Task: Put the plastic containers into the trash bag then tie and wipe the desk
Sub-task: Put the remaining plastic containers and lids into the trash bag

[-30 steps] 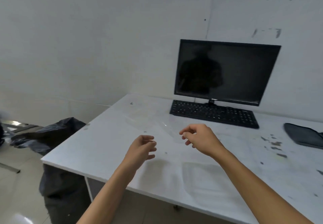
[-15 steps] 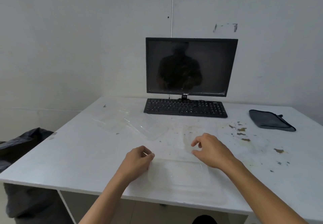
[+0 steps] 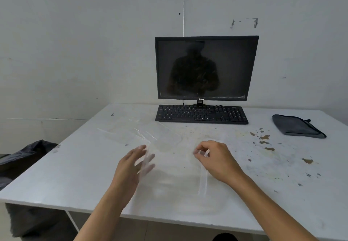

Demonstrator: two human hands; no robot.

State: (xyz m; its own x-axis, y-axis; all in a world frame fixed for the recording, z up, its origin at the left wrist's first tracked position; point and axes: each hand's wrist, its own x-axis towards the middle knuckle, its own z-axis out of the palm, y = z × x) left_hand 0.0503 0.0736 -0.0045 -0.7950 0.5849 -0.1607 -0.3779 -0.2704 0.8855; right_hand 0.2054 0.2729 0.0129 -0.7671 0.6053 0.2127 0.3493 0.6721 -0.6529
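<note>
A clear plastic container (image 3: 175,176) is tilted up off the white desk (image 3: 56,180) between my hands. My left hand (image 3: 131,167) holds its left side, and the fingers show through the plastic. My right hand (image 3: 216,158) pinches its right rim with thumb and fingertips. A second clear plastic container (image 3: 135,133) lies flat on the desk just beyond my left hand. The black trash bag (image 3: 24,158) sits on the floor off the desk's left edge, slumped. A grey cloth (image 3: 297,126) lies folded at the far right.
A black monitor (image 3: 206,67) and a keyboard (image 3: 201,113) stand at the back against the wall. Brown stains (image 3: 265,137) and crumbs spot the desk's right half. The desk's front edge is close below my forearms.
The near container lay flat by the front edge with my hands at its far corners; now both hands grip its sides and its far end is raised. The view has shifted slightly.
</note>
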